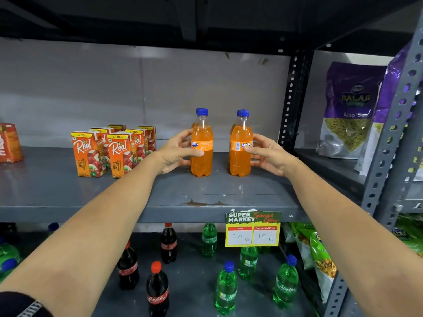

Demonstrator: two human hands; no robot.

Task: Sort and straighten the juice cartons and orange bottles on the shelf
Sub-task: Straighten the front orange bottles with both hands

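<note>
On the grey metal shelf (68, 193), juice cartons (109, 149) are standing left of the left hand (177, 154), which is clasping one orange bottle (202, 152); the right hand (266, 156) is gripping another (240, 154) (a second behind each), snack bags (350, 110) farther right.

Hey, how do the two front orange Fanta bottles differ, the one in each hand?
The left bottle shows its Fanta logo at the label's left edge; the right bottle shows a barcode, with the logo beside it. The left hand grips the left bottle; the right hand grips the right. Both stand upright with blue caps.
</note>
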